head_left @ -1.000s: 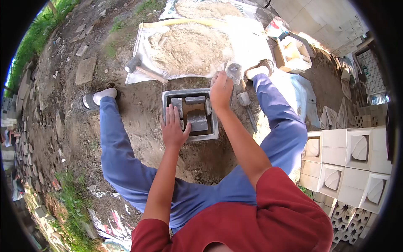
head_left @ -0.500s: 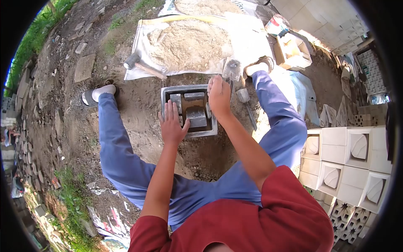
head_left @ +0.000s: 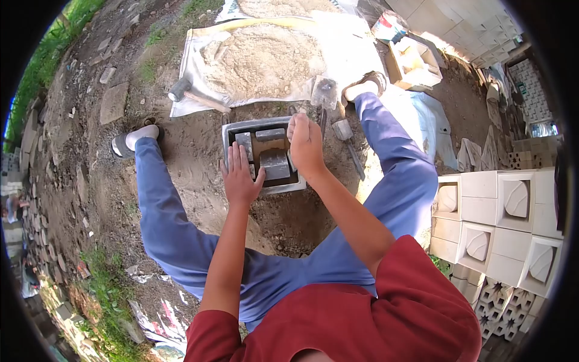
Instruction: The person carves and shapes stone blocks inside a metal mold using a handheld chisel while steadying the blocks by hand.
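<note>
On the ground between my legs sits a grey rectangular mould (head_left: 283, 190) with dark blocks inside, one being a curved dark block (head_left: 275, 164). My left hand (head_left: 240, 177) lies open with fingers stretched over the mould's left side, touching or just above a dark inner block (head_left: 243, 140). Over the mould's right side, my right hand (head_left: 306, 145) is closed in a fist. What the fist holds, if anything, is hidden. Just beyond it lies a flat-bladed trowel (head_left: 324, 93). To its right rests a smaller tool with a square head (head_left: 342, 130).
A mallet (head_left: 180, 89) lies at the edge of a white sheet (head_left: 181, 108) bearing a sand pile (head_left: 265, 60). At the back right stand a pale box (head_left: 416, 75) and a bucket (head_left: 389, 27). Stacked pale blocks (head_left: 479, 196) rise at the right.
The view has shifted slightly, moving the scene left and up. My right fist is a little lower against the mould. My left hand stays at the mould's left side.
</note>
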Demonstrator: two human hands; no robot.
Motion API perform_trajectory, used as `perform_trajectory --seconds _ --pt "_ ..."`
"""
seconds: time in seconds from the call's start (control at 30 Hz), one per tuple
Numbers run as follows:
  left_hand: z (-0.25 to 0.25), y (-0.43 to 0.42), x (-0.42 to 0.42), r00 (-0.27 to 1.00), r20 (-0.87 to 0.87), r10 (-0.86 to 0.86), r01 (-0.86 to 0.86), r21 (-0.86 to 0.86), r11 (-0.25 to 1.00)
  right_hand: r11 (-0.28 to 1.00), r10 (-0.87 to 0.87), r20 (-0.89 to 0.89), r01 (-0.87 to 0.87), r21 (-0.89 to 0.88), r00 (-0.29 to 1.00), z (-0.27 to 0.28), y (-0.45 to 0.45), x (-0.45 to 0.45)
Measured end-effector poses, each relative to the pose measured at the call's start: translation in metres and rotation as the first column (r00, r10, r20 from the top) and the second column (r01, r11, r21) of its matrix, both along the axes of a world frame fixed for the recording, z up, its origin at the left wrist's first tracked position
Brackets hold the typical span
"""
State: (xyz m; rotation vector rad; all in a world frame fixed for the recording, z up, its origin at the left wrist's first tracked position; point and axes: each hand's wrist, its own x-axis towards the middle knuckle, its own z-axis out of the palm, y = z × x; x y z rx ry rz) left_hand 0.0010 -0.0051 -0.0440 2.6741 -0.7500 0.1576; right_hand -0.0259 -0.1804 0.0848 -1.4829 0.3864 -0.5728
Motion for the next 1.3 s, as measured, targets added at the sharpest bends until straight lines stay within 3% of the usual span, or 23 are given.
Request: perform_trajectory --seconds 0.1,0.17,0.23,0.33,0.37,0.43,0.5,0.57,0.67,0.8,0.9,0.97,1.07,1.17,1.23,1.3 --pt "0.0 -0.002 0.001 0.999 -0.03 0.017 -0.017 0.015 1.0 0.991 -0.133 0.009 0.133 0.009 0.991 0.03 -0.001 -0.012" --pt "-0.003 0.001 -0.003 1.0 0.003 -0.003 0.003 -0.017 1.0 0.994 -0.07 0.005 0.071 -0.083 0.998 -0.009 -0.001 -0.016" --pt "0.0 0.0 -0.002 1.0 -0.001 -0.004 0.004 -0.014 1.0 0.982 -0.013 0.018 0.016 -0.186 1.0 0.0 -0.003 -0.016" --pt "-0.002 -0.001 0.0 1.0 -0.009 -0.004 0.004 -0.014 1.0 0.994 -0.093 -0.02 0.094 0.051 0.995 0.038 -0.004 -0.026" --pt "-0.003 0.0 -0.002 1.0 -0.007 -0.004 0.004 -0.017 1.0 0.994 -0.092 -0.025 0.094 0.053 0.995 0.022 -0.003 -0.024" --pt "-0.004 0.002 -0.004 1.0 -0.016 -0.007 0.007 -0.013 1.0 0.992 -0.029 -0.017 0.027 -0.122 0.999 -0.008 0.003 -0.025" --pt "-0.005 0.0 -0.001 1.0 -0.01 -0.008 0.008 -0.018 1.0 0.993 0.047 -0.009 -0.048 -0.112 0.999 0.005 0.003 -0.029" --pt "-0.006 -0.001 0.0 1.0 -0.004 -0.001 0.001 0.002 1.0 0.999 -0.046 -0.031 0.047 -0.001 0.998 0.029 0.001 -0.031" --pt "-0.003 0.0 -0.003 1.0 -0.01 0.0 0.0 -0.001 1.0 0.998 0.01 -0.037 -0.012 -0.063 0.999 -0.003 0.005 -0.038" --pt "-0.002 0.0 0.0 1.0 -0.005 -0.009 0.008 -0.01 1.0 0.999 -0.021 -0.104 0.016 -0.05 0.994 0.025 -0.002 -0.029" --pt "-0.002 0.0 0.0 1.0 -0.018 -0.004 0.004 0.001 1.0 0.997 -0.045 -0.094 0.039 -0.065 0.995 0.012 -0.005 -0.036" --pt "-0.002 0.001 -0.002 1.0 -0.022 -0.005 0.005 0.008 1.0 0.993 0.032 -0.088 -0.042 -0.114 0.996 -0.007 -0.006 -0.034" --pt "0.0 0.0 0.0 1.0 -0.031 -0.005 0.006 0.014 1.0 1.0 0.0 -0.118 -0.002 -0.014 0.993 0.033 -0.011 -0.029" --pt "0.001 0.0 0.002 0.999 -0.045 -0.003 0.003 0.006 1.0 0.997 0.059 -0.053 -0.061 -0.052 0.997 -0.009 -0.004 -0.034" --pt "0.001 -0.001 0.002 0.999 -0.034 -0.004 0.004 0.013 1.0 0.984 0.166 -0.002 -0.166 -0.068 0.986 -0.001 -0.006 -0.03" --pt "0.001 0.001 -0.001 0.999 -0.053 -0.004 0.005 0.016 1.0 0.995 0.023 -0.058 -0.018 0.096 0.998 0.029 -0.008 -0.026"
